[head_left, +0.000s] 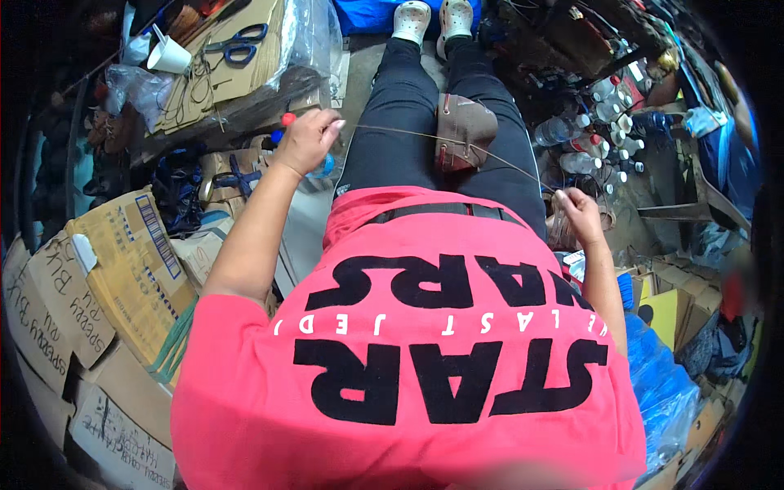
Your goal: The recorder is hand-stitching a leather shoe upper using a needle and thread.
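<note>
A brown leather piece (467,131), shaped like part of a shoe upper, rests on my thighs. A thin brown cord (390,130) runs through it and stretches out to both sides. My left hand (310,140) is closed in a pinch on the cord's left end, beyond the left thigh. At the right, my right hand (578,214) pinches the other end, lower and nearer to me. The cord looks drawn fairly taut between the hands. Neither hand touches the leather itself.
Scissors (237,45) and a white cup (169,55) lie on cardboard at the far left. Cardboard boxes (122,261) crowd the near left. Several plastic bottles (581,162) stand on the right. A blue plastic bag (653,384) sits at the near right.
</note>
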`<action>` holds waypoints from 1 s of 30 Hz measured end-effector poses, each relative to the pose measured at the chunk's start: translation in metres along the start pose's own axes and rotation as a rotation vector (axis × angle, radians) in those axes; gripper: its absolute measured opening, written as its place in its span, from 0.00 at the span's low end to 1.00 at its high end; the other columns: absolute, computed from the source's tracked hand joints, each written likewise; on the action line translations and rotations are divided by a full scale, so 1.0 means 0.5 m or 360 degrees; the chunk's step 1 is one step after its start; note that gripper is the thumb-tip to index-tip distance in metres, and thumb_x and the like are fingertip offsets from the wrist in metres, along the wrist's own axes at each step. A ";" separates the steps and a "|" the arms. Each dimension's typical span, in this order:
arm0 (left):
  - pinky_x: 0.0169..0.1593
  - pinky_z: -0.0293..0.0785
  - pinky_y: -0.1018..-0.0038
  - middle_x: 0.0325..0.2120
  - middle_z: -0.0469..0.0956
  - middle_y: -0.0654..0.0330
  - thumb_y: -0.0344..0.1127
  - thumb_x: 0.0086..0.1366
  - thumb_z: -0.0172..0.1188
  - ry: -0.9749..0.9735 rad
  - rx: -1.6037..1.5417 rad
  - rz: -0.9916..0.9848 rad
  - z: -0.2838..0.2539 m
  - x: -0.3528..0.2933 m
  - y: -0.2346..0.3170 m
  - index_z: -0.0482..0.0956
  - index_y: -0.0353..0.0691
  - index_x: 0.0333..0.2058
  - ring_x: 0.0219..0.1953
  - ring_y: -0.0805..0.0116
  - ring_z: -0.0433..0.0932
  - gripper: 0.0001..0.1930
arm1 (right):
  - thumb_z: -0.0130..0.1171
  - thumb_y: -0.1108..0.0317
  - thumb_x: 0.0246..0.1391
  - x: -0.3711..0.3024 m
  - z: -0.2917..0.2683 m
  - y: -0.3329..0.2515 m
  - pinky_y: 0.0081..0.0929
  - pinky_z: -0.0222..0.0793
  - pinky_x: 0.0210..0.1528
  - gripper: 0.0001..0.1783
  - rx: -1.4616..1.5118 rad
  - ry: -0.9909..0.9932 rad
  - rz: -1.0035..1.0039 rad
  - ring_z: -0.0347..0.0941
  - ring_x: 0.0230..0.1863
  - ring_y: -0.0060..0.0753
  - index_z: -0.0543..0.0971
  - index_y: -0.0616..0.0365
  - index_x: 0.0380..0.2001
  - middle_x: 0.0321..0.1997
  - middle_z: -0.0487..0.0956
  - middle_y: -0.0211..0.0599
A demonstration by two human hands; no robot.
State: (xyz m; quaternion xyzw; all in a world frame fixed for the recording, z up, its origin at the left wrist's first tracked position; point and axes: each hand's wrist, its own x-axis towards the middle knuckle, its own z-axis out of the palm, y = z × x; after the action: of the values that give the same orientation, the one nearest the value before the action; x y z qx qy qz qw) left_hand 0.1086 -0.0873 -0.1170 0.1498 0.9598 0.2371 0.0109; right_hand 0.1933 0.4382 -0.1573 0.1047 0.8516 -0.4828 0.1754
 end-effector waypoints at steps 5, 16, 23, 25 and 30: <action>0.50 0.72 0.68 0.40 0.80 0.53 0.40 0.59 0.64 0.0024 -0.0601 -0.0050 0.026 0.029 0.090 0.77 0.43 0.51 0.44 0.59 0.79 0.21 | 0.64 0.56 0.54 0.087 0.014 -0.178 0.20 0.66 0.43 0.27 -0.0212 0.0024 -0.0030 0.70 0.36 0.20 0.74 0.58 0.54 0.38 0.78 0.31; 0.56 0.69 0.63 0.47 0.76 0.51 0.46 0.46 0.72 -0.0544 -0.0522 0.0622 0.053 0.241 0.094 0.73 0.45 0.55 0.52 0.52 0.74 0.35 | 0.74 0.53 0.36 0.245 0.184 -0.469 0.42 0.72 0.48 0.34 -0.1255 -0.0380 -0.0829 0.76 0.46 0.55 0.74 0.55 0.47 0.43 0.80 0.51; 0.45 0.72 0.71 0.37 0.79 0.55 0.38 0.43 0.74 -0.0392 -0.0826 0.0277 0.071 0.257 0.080 0.76 0.40 0.44 0.41 0.62 0.78 0.27 | 0.70 0.59 0.44 0.295 0.198 -0.466 0.36 0.72 0.38 0.29 -0.1032 -0.0358 -0.0927 0.75 0.34 0.46 0.73 0.56 0.49 0.35 0.77 0.47; 0.47 0.71 0.73 0.37 0.79 0.58 0.36 0.44 0.74 -0.0458 -0.1053 0.0159 0.084 0.244 0.079 0.76 0.40 0.45 0.42 0.68 0.77 0.26 | 0.65 0.64 0.49 0.286 0.179 -0.442 0.32 0.71 0.37 0.24 -0.0797 -0.0388 -0.0946 0.73 0.30 0.39 0.74 0.56 0.50 0.33 0.75 0.42; 0.52 0.68 0.76 0.40 0.78 0.65 0.31 0.48 0.72 -0.0472 -0.1342 0.0181 0.129 0.226 0.101 0.76 0.39 0.47 0.44 0.75 0.74 0.25 | 0.54 0.77 0.57 0.188 0.109 -0.371 0.22 0.69 0.36 0.17 -0.0235 -0.0311 -0.0726 0.70 0.29 0.26 0.80 0.52 0.48 0.32 0.70 0.32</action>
State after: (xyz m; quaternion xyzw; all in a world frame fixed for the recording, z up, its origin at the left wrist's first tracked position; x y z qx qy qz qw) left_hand 0.0208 0.0173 -0.1455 0.2170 0.7576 0.5838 0.1953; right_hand 0.0534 0.2973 -0.0746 -0.1502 0.8651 -0.4543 0.1507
